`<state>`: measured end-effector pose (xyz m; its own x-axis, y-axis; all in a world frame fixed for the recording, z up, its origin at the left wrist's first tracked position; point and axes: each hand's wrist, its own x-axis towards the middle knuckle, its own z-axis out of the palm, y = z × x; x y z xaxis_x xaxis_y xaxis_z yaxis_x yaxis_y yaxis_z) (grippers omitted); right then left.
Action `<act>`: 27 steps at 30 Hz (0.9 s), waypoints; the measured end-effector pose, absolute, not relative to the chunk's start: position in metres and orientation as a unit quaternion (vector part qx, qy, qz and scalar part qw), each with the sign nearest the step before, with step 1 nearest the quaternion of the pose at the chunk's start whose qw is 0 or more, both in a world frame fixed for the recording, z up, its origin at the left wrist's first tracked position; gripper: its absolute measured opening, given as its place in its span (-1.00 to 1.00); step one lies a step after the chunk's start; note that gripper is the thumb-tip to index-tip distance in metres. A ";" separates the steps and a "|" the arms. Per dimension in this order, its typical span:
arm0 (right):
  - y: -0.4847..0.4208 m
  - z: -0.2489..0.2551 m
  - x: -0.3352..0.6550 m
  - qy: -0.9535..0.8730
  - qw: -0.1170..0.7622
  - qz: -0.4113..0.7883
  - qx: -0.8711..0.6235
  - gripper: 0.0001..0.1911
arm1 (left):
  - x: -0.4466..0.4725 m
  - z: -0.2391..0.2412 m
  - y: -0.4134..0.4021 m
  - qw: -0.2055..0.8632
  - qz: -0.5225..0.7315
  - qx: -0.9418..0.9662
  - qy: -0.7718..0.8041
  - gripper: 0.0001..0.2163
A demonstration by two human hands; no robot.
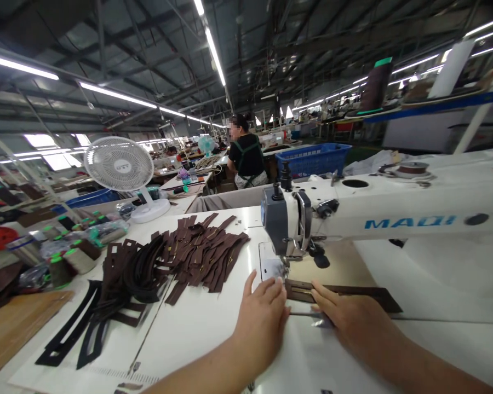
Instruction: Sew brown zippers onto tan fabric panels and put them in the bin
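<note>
A brown leather strap [345, 295] lies flat on the white sewing table [197, 328], its left end under the needle of the white sewing machine [394, 210]. My left hand [263, 314] rests flat just left of the strap's end, fingers stretched toward the presser foot. My right hand [345, 312] lies flat on the strap's near edge, fingers extended and pressing it down.
A heap of brown leather strips [201, 251] and black straps [107, 295] covers the table's left. Thread spools [72, 257] and a white desk fan [121, 167] stand at the far left. A person [246, 156] works beyond, near a blue basket [312, 158].
</note>
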<state>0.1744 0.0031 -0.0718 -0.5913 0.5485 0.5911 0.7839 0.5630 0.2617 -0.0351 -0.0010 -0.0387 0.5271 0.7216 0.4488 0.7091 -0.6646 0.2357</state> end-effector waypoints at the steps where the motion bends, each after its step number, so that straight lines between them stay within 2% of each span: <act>1: 0.002 -0.077 0.175 -0.847 0.241 -0.255 -0.399 -0.61 | -0.034 -0.041 -0.001 0.010 0.263 0.873 0.411 -0.76; 7: 0.011 -0.082 0.172 -0.834 0.271 -0.213 -0.431 -0.56 | -0.036 -0.041 -0.001 -0.005 0.242 0.881 0.407 -0.73; 17: 0.033 -0.065 0.175 -0.854 0.241 -0.153 -0.434 -0.69 | -0.032 -0.035 0.018 0.013 0.226 0.876 0.425 -0.76; 27: 0.038 -0.066 0.174 -0.850 0.263 -0.134 -0.437 -0.68 | -0.034 -0.039 0.023 0.006 0.223 0.889 0.400 -0.69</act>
